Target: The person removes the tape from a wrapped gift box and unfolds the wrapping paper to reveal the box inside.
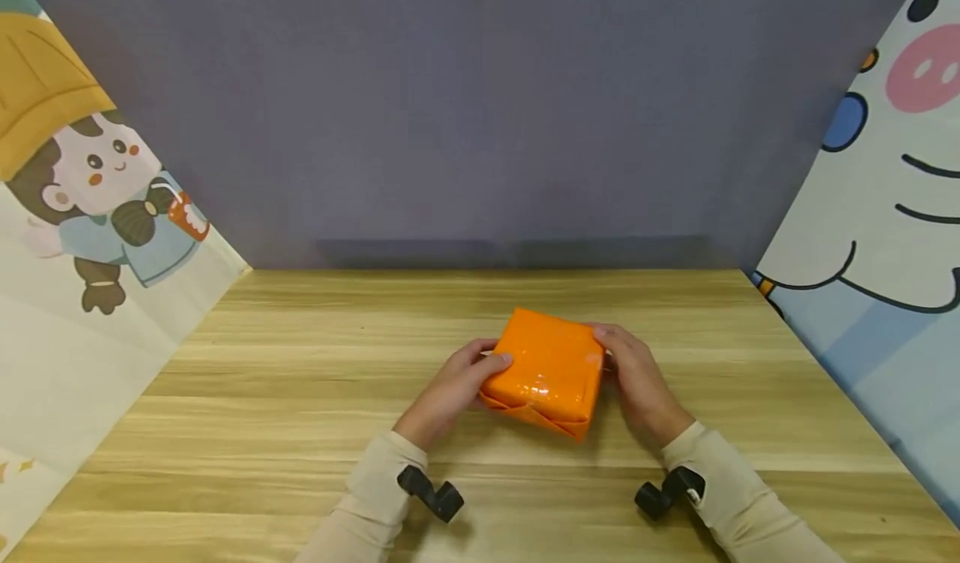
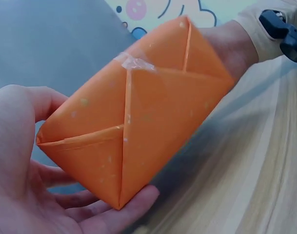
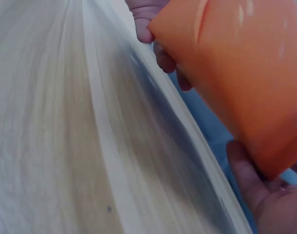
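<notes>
An orange wrapped package [image 1: 551, 361], glossy on top and boxy, is held tilted above the wooden table. My left hand [image 1: 456, 386] grips its left side, with the thumb on the top face and fingers beneath. At the opposite side, my right hand [image 1: 637, 380] holds the upper right corner, its fingers partly hidden behind the package. The left wrist view shows an end of the package [image 2: 153, 112] with folded triangular flaps and a piece of clear tape [image 2: 134, 62]. From the right wrist, the package's underside corner [image 3: 265, 156] rests in the fingers.
The wooden table [image 1: 247, 413] spreads around both arms. A grey panel [image 1: 480, 113] rises along its far edge. Cartoon-printed panels stand at the left [image 1: 60, 363] and right [image 1: 862, 238]. Black devices sit on the left wrist [image 1: 431, 494] and right wrist [image 1: 670, 492].
</notes>
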Tool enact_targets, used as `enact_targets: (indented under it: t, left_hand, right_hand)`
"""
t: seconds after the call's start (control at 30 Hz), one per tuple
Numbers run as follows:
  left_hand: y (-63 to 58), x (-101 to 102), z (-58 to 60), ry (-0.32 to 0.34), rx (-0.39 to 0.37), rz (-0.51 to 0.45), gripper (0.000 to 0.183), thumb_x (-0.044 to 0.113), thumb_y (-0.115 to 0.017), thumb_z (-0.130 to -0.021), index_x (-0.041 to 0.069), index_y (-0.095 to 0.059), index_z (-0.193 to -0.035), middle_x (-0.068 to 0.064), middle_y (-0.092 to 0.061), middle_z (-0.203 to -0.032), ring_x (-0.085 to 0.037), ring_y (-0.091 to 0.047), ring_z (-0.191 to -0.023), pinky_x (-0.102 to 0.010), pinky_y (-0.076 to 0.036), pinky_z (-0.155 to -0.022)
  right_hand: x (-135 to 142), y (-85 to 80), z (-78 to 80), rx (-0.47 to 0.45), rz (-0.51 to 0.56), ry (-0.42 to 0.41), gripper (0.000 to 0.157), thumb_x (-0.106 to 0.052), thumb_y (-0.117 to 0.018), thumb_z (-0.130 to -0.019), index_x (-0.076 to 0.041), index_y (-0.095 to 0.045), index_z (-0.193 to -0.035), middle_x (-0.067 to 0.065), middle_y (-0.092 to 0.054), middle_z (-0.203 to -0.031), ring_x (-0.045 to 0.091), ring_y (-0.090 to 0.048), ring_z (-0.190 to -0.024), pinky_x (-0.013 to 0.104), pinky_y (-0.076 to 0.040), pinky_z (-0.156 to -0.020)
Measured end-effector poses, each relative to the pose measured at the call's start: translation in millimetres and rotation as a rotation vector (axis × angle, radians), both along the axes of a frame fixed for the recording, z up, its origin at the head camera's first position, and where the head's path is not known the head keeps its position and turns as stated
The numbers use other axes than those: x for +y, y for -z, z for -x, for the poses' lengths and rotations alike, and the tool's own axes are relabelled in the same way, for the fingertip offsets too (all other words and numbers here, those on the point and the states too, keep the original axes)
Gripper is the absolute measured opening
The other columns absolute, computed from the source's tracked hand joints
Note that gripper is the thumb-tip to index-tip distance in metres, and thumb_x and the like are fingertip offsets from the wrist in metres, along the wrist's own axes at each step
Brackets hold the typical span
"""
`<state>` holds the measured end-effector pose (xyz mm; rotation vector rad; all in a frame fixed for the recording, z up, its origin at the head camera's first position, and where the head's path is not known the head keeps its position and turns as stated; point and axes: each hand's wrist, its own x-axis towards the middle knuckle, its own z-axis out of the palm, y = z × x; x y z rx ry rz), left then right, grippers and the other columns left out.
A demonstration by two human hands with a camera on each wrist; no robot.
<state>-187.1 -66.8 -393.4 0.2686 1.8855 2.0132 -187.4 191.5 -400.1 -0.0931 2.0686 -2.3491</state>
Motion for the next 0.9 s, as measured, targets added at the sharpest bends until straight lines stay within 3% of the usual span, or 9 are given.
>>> enact_targets:
  t: [0.13,0.27,0.43,0.63,0.9]
  left_hand:
    - [3.0,1.9,1.2,-0.046,-0.006,-0.026,0.058,0.028,-0.066,-0.097,0.001,-0.043,-0.143,-0.021,-0.052,-0.126,-0.025,-0.066,-0.093,-0.042,-0.060,-0.074]
    - [5.4,3.3,3.6,-0.114,-0.009,-0.035,0.059,0.027,-0.067,-0.096,0.002,-0.042,-0.144,-0.022,-0.050,-0.128,-0.027,-0.066,-0.095,-0.044,-0.060,-0.074]
    - [7.5,4.8,4.4,-0.173,-0.003,-0.031,0.060,0.026,-0.067,-0.096,0.002,-0.041,-0.144,-0.022,-0.048,-0.129,-0.028,-0.065,-0.096,-0.042,-0.060,-0.075]
    - [8.6,8.1,0.9,-0.172,0.023,0.009,0.063,0.032,-0.070,-0.095,0.001,-0.043,-0.144,-0.022,-0.049,-0.131,-0.027,-0.065,-0.095,-0.040,-0.060,-0.074]
    - [8.2,6.0,-2.3,-0.127,0.101,0.189,0.061,0.046,-0.060,-0.099,0.003,-0.054,-0.142,-0.013,-0.064,-0.124,-0.021,-0.066,-0.101,-0.036,-0.059,-0.078]
  right_hand:
    - [-0.6,0.6,-0.1,-0.064,0.022,0.039,0.034,-0.035,-0.048,-0.106,-0.005,-0.051,-0.122,0.000,-0.059,-0.115,0.013,-0.064,-0.096,0.028,-0.054,-0.084]
    - [-1.0,-0.3,0.6,-0.092,0.009,0.059,0.042,-0.033,-0.045,-0.107,0.000,-0.043,-0.134,0.003,-0.053,-0.122,0.011,-0.063,-0.100,0.026,-0.053,-0.085]
    - [-1.8,-3.2,0.1,-0.045,-0.110,0.069,0.046,-0.027,-0.051,-0.106,0.007,-0.045,-0.136,0.014,-0.055,-0.127,0.011,-0.064,-0.099,0.030,-0.056,-0.082]
    - [0.7,-4.5,-2.2,0.048,-0.277,0.062,0.044,-0.020,-0.059,-0.103,0.008,-0.053,-0.135,0.024,-0.055,-0.132,0.005,-0.065,-0.094,0.027,-0.058,-0.078]
    - [5.5,-0.3,1.9,0.060,-0.410,0.092,0.044,-0.026,-0.063,-0.101,0.004,-0.060,-0.133,0.021,-0.061,-0.129,0.011,-0.065,-0.097,0.021,-0.055,-0.078]
